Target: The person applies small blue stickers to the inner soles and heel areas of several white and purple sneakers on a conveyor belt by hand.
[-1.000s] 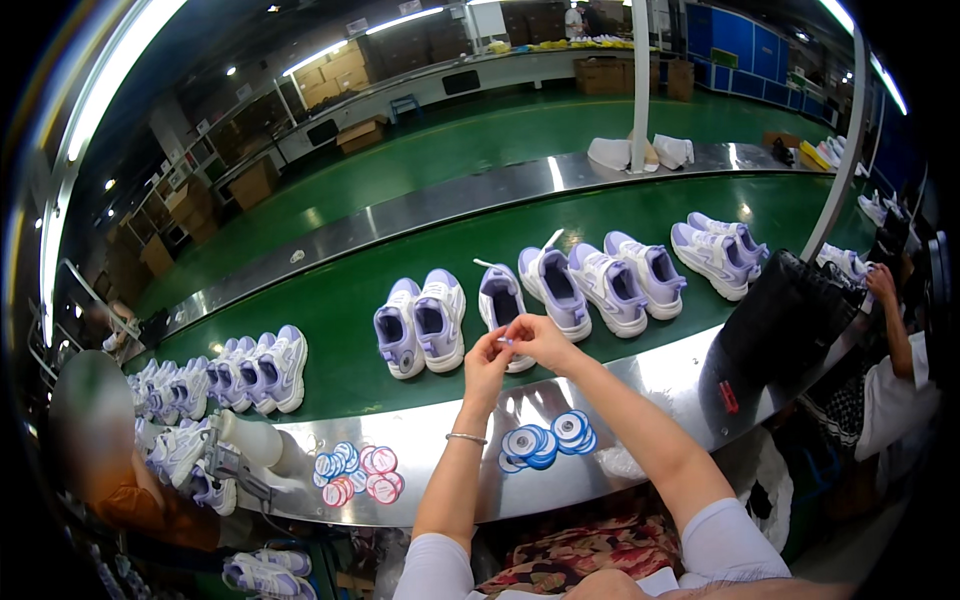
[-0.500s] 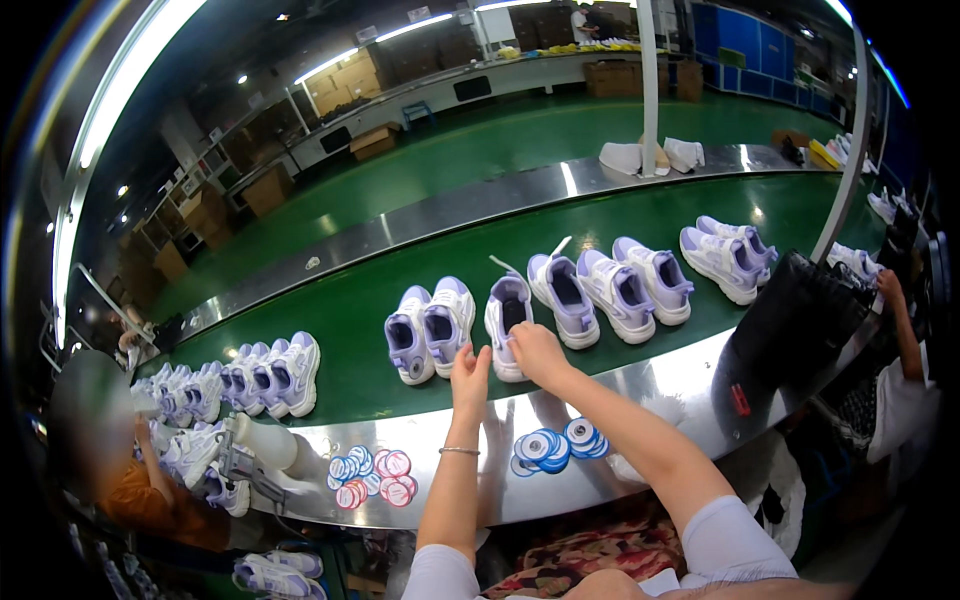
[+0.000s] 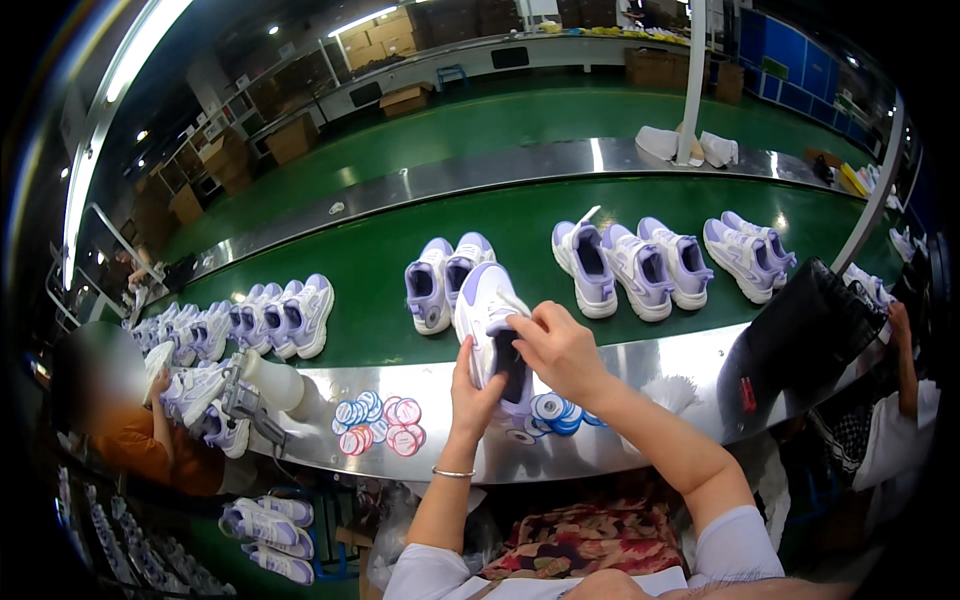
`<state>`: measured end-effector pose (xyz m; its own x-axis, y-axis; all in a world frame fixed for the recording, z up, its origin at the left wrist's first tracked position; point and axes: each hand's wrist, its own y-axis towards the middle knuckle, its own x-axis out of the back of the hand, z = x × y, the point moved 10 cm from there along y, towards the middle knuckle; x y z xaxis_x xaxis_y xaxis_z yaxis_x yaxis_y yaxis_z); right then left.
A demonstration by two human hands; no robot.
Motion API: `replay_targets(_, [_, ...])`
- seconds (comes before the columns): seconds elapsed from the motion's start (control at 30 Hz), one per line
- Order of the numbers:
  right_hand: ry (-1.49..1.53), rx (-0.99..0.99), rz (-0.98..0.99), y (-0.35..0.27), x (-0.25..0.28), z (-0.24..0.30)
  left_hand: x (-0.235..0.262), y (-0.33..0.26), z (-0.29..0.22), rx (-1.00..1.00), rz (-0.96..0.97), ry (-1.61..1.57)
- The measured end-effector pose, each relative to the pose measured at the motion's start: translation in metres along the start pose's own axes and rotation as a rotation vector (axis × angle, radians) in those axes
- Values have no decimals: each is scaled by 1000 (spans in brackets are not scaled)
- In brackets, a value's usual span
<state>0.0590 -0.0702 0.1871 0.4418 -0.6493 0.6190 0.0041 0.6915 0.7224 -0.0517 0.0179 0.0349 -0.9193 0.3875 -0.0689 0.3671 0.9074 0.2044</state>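
Observation:
A white and lilac sneaker is raised off the green belt in front of me, its toe pointing away and its dark opening facing up. My left hand is closed around its left side near the heel. My right hand pinches at the tongue or strap by the opening; the fingertips partly hide what they grip. Just behind stands a pair of matching sneakers, and to the right a single one with its strap sticking up. Blue-rimmed round discs lie by the raised sneaker's heel.
A green conveyor belt carries more sneakers at left and right. The metal ledge holds blue and red round stickers, a whitish container and a black bag-like thing. A person in orange works at left; another person's arm shows at right.
The sneaker has been lifted from the belt and brought nearer to me, now between both hands. The right hand has shifted to its tongue area. The view has also moved.

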Motion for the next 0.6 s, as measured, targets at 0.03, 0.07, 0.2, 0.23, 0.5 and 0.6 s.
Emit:
replay_targets(0.03, [-52, -5, 29, -1, -6, -1, 2, -4, -2, -22, -7, 67])
replay_targets(0.07, [-105, -10, 57, -3, -15, -4, 3, -7, -3, -43, -14, 133])
replay_targets(0.2, [-163, 81, 171, -14, -28, 0, 9, -16, -3, -89, -43, 189])
replay_targets(0.23, [-159, 125, 188, -18, -28, 3, 11, -18, 1, -66, -43, 148])
replay_targets(0.5, [-231, 279, 270, -52, -50, 34, 3, -28, 34, 61, 45, 9])
replay_targets(0.6, [-329, 297, 311, -70, -65, 53, 3, -30, 21, 13, -34, 144])
